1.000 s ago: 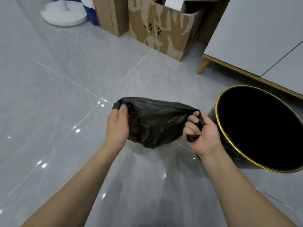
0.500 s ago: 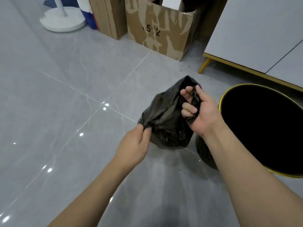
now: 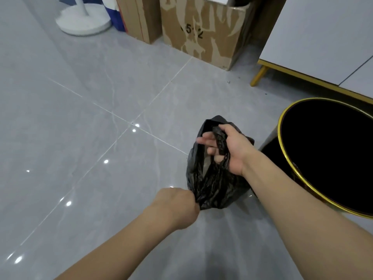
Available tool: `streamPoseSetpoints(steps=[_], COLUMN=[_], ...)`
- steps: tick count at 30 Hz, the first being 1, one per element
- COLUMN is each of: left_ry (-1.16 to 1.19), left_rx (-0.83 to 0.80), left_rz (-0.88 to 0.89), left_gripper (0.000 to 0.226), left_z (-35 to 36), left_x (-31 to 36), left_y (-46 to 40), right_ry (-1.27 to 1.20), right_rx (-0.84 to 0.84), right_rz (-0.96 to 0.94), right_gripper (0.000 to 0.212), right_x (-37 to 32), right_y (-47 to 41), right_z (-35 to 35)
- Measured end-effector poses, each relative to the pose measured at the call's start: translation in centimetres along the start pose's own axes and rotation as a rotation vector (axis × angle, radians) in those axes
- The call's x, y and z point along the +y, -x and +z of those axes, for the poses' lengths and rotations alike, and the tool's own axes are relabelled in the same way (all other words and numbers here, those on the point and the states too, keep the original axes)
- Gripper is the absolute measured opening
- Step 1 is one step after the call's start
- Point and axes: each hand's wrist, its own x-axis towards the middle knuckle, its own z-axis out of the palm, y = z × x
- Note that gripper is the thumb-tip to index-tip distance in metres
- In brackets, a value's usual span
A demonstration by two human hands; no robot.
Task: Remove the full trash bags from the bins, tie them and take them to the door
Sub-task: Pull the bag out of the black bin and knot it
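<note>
A small black trash bag point(image 3: 212, 186) hangs between my hands above the grey tiled floor. My right hand point(image 3: 228, 150) grips a twisted strand of the bag's top, with the index and middle fingers stretched out to the left. My left hand point(image 3: 177, 203) is closed on the bag's lower near corner, pulling it toward me. To the right stands a black bin with a gold rim point(image 3: 282, 158); its inside is dark and I cannot tell what it holds.
Cardboard boxes point(image 3: 201, 31) stand at the back, with a white round fan base point(image 3: 82, 21) and a blue container point(image 3: 116, 17) to their left. A white cabinet on gold legs point(image 3: 260, 75) fills the upper right. Open floor spreads to the left.
The bag was stretched wide between my hands; the hands have since turned it upright, the right hand above and the left hand below and nearer. The right fingers have spread.
</note>
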Motion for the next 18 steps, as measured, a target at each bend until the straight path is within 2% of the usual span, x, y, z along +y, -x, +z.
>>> streamPoseSetpoints(steps=[3, 6, 8, 11, 14, 16, 18], left_ry=[0.013, -0.053, -0.104, -0.17, -0.176, -0.145, -0.045], left_rx=[0.07, 0.12, 0.09, 0.015, -0.031, -0.032, -0.013], left_rz=[0.007, -0.061, -0.149, -0.179, -0.035, 0.062, 0.097], left_gripper=[0.03, 0.022, 0.015, 0.024, 0.025, 0.021, 0.02], left_z=[-0.3, -0.3, -0.3, -0.2, -0.7, -1.6, -2.5], left_x=[-1.0, -2.1, -2.5, -1.7, 0.9, 2.6, 3.1], left_y=[1.6, 1.9, 1.2, -0.1, -1.0, -1.2, -1.0], right_ry=[-0.1, -0.265, -0.286, -0.291, -0.187, -0.05, 0.197], right_rx=[0.114, 0.19, 0.172, 0.082, -0.009, 0.035, 0.136], right_rz=[-0.087, -0.131, -0.126, -0.176, -0.245, -0.247, -0.237], right_gripper=[0.05, 0.05, 0.043, 0.044, 0.044, 0.041, 0.037], right_x=[-1.6, -3.8, -4.8, -5.7, -5.4, -4.4, -3.3], right_y=[-0.2, 0.0, 0.4, 0.9, 0.7, 0.1, -0.6], right_z=[-1.0, -1.6, -1.2, -0.4, 1.1, 1.8, 1.8])
